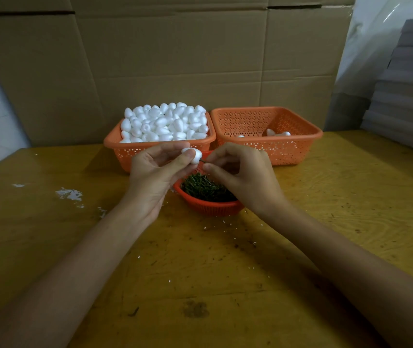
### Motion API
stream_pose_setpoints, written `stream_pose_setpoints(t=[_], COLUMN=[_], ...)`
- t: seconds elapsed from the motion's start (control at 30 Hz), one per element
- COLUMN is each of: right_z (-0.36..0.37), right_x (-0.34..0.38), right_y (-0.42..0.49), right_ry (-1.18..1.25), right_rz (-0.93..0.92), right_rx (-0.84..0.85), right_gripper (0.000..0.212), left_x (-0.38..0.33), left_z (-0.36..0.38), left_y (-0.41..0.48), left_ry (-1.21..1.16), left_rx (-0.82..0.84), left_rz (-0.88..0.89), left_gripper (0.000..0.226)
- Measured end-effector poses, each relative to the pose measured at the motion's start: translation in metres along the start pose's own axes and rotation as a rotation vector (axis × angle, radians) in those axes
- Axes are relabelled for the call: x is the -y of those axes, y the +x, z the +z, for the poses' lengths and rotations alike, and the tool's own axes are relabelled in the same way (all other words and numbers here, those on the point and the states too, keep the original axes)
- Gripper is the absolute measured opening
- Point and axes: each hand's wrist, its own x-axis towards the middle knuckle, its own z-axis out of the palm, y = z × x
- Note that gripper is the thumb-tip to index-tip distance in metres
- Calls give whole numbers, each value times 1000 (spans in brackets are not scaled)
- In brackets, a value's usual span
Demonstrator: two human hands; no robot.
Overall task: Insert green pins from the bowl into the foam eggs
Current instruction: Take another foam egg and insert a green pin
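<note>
**One pin at the egg — insertion step in hand**

**Step.** Judged from the pose, the person is at the point of insertion. A single pin (203, 161) is presented to the right end of a foam egg (195, 156). Both are held in the air, at about 11 o'clock of the bowl (213, 209). How deep the tip sits in the foam cannot be told; only a short dark length shows between egg and thumb.

**Left hand** (157, 172). The palm is turned up, the fingers are curled narrowly round the egg and the thumb lies across its near face. It holds the egg and nothing else.

**Right hand** (245, 177). It is closed to a fine pinch on the tail of the pin, with the other fingers loosely folded. It hangs over the bowl's 1 o'clock edge without touching it.

**Stock.** The red bowl stands mid-desk (200, 272) with a heap of green pins (205, 188) in it.
- At its 11 o'clock, a left basket (115, 144) is piled high with white eggs (165, 121).
- At its 1 o'clock, a right basket (308, 139) holds only a few eggs (278, 133). Whether those carry pins is too small to tell.

**Next move, as assessed.** It calls for a straight push along the pin's own axis, with the left grip firm but not crushing. Foam dents easily, and a thin pin may bend or skew if driven off-line. The finished egg would then presumably go to the right basket, and a fresh pin would be drawn from the bowl.
</note>
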Motion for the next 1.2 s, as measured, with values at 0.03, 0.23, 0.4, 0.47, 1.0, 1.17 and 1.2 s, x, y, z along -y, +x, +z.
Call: stream_pose_setpoints(t=[0.03, 0.23, 0.4, 0.47, 1.0, 1.17, 1.2], right_z=[0, -1, 0, 1, 3, 4, 4], right_x=[0, 1, -1, -1, -5, -7, -6], right_y=[0, -1, -2, -3, -3, -2, -2], right_ry=[-20, -55, -43, -48, -89, -112, -116], right_rz=[-1, -26, -40, -54, -75, -74, -75], right_rx=[16, 37, 50, 47, 36, 31, 33], right_gripper=[13, 12, 11, 11, 9, 10, 10], left_x=[0, 0, 0, 1, -2, -2, -3], left_z=[0, 1, 3, 3, 4, 4, 4], left_y=[0, -1, -3, -3, -3, -2, -2], left_ry=[1, 30, 89, 91, 134, 100, 94], left_rx=[3, 14, 27, 28, 39, 40, 49], left_rz=[1, 7, 36, 42, 38, 6, 4], left_gripper=[28, 29, 28, 28, 38, 55, 54])
